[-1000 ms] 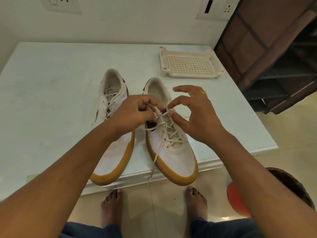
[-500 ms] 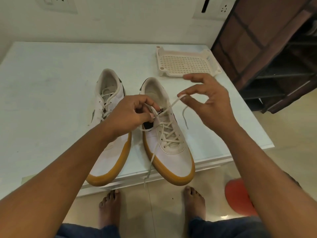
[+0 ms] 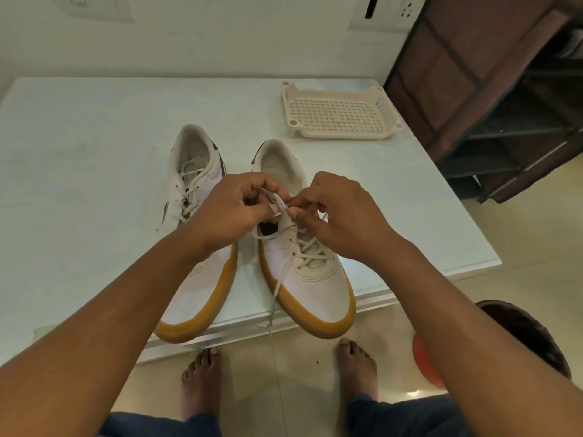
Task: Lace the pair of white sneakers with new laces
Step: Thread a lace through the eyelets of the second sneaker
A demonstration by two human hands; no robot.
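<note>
**Lacing, upper eyelets.** The white canvas sneaker with a tan rubber sole [image 3: 310, 279] on my right stands on the pale glossy bench [image 3: 79, 184], toe toward me and close to the front edge. My left hand [image 3: 233, 209] is curled, thumb and forefinger pinching a strand of the flat cream lace [image 3: 277, 283] beside the tongue. My right hand [image 3: 340, 212] is also curled and pinches the lace near the top eyelet on its side, so the two sets of fingertips almost meet. Crossed lacing fills the lower eyelets, and one free end runs down over the toe and hangs off the bench edge. The second white tan-soled sneaker [image 3: 192, 304] stands just beside the first, partly under my left forearm, with lace already showing in its eyelets. I judge that the step in hand is threading the last eyelets of this sneaker, late in the task. The next move calls for feeding the lace tip through a hole that I cannot see beneath my fingers, while the left pinch steadies the flap. The long hanging end suggests that slack must then be drawn through and evened. A perforated cream plastic tray [image 3: 337, 115] lies well apart at the back of the bench.
</note>
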